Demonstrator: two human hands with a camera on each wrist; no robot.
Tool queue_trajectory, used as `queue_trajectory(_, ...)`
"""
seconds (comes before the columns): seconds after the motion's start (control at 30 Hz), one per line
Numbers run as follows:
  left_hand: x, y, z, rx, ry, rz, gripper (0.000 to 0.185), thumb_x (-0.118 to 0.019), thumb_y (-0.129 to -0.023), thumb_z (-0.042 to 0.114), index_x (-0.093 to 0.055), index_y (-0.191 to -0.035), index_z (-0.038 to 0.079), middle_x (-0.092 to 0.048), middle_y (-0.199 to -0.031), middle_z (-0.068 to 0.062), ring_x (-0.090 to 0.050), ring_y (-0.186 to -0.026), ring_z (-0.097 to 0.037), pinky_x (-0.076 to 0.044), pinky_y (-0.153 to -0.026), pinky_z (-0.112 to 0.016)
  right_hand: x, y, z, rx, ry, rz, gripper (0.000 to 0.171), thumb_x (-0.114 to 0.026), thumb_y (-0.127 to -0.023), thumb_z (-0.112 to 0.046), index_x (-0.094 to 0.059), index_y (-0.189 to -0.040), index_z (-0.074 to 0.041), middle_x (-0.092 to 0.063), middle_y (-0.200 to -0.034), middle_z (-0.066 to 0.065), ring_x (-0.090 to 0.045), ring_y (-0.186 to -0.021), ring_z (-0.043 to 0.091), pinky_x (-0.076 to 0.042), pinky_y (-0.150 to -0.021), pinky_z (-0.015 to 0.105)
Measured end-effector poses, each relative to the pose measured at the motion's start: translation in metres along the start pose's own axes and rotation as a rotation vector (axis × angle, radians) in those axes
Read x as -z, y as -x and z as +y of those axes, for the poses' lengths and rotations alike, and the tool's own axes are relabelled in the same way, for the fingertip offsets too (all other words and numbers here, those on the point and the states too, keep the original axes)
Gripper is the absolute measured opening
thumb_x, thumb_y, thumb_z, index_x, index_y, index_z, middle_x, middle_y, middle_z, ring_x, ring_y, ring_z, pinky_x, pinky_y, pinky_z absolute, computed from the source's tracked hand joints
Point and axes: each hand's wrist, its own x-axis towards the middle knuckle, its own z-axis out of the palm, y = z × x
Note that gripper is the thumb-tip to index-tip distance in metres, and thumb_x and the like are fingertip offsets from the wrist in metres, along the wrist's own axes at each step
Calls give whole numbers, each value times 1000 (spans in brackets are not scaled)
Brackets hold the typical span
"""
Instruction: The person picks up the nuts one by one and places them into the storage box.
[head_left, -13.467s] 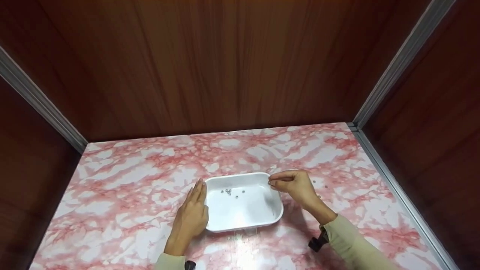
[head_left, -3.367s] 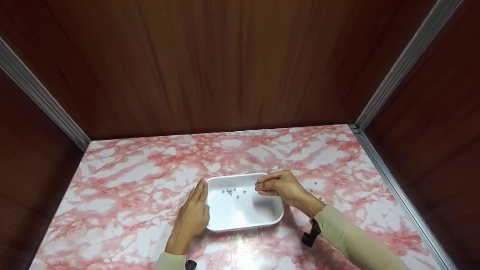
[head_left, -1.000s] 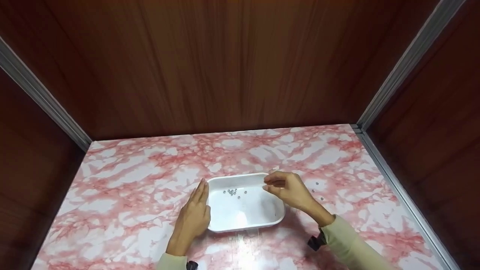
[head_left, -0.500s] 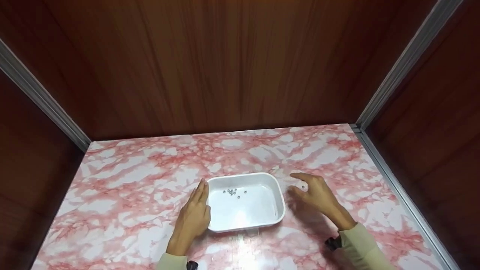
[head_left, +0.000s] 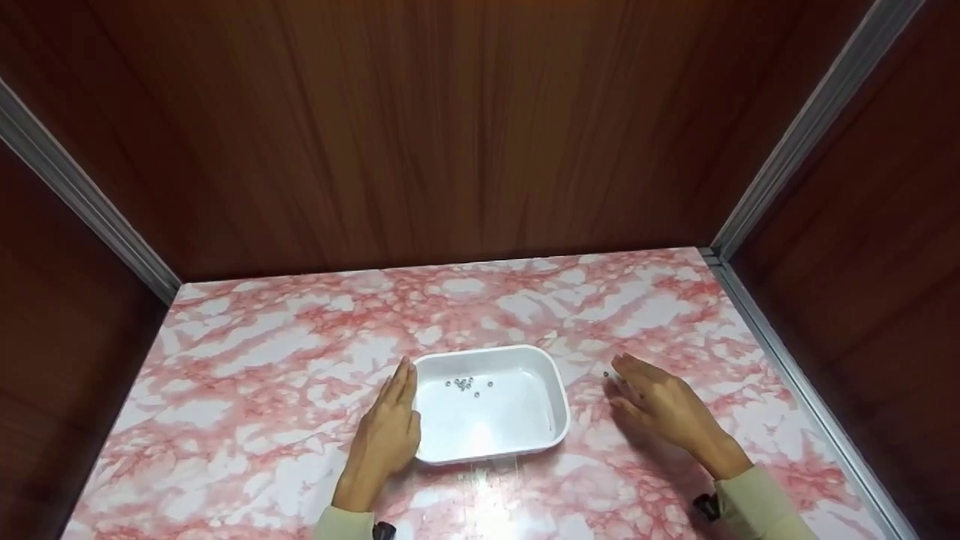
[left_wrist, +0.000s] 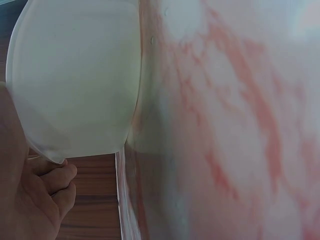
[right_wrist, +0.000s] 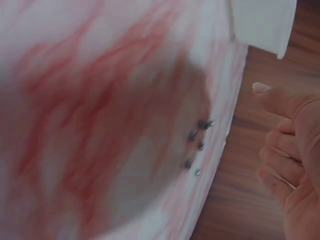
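Note:
A white rectangular tray point(head_left: 491, 420) stands on the table, with several small shiny metal pieces point(head_left: 477, 394) on its floor. Along its left side lies my left hand point(head_left: 386, 427), fingers straight and against the rim. The left wrist view shows the same tray point(left_wrist: 75, 75) with fingertips at its wall. To the right of the tray, my right hand point(head_left: 667, 409) hovers over the table, thumb apart from the fingers and nothing held. Just left of its fingertips sits a small metal piece point(head_left: 606, 373). Several loose metal pieces point(right_wrist: 192, 135) show in the right wrist view; the hand partly hides them in the head view.
The table point(head_left: 300, 337) has a red and white marbled top. Dark wood-patterned panels point(head_left: 450, 135) enclose it at the back and sides, with a metal rail point(head_left: 795, 390) along the right edge.
My right hand has moved right, from above the tray to the loose pieces. More metal pieces lie in the tray than 13.5 seconds ago. My left hand has stayed at the tray.

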Motion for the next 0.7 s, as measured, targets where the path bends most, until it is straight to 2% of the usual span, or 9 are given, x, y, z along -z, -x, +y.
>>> queue_trajectory(0.13,0,0,0,-1,15,-2,58,-51,-101,5,-39,-155,-13,-35,-168,-27,-41,-153,-45,-36,-126,-54,2,11,6,33,48,-21,64,-92,-74,-11,-70,-131,6,-73,-127,25,-73,-114,40,-64,-85,48)
queue_trajectory(0.3,-2,0,0,-6,5,22,58,-52,-99,5,-41,-153,-14,-37,-167,-28,-44,-151,-44,-37,-125,-54,6,22,8,-11,42,-82,53,-88,-79,-8,-72,-128,3,-73,-130,23,-72,-117,38,-65,-86,48)
queue_trajectory(0.5,-2,-2,0,-4,30,20,59,-52,-99,4,-40,-154,-14,-36,-167,-29,-42,-152,-45,-36,-126,-55,7,31,11,-46,63,-92,51,-84,-78,5,-73,-128,1,-74,-127,21,-74,-113,37,-65,-82,47)
queue_trajectory(0.7,-1,-2,2,-5,28,23,59,-53,-99,4,-40,-154,-14,-36,-167,-28,-42,-152,-44,-37,-125,-54,6,38,14,-123,38,-131,44,-82,-85,-3,-75,-128,-3,-75,-128,20,-75,-112,36,-64,-86,49)
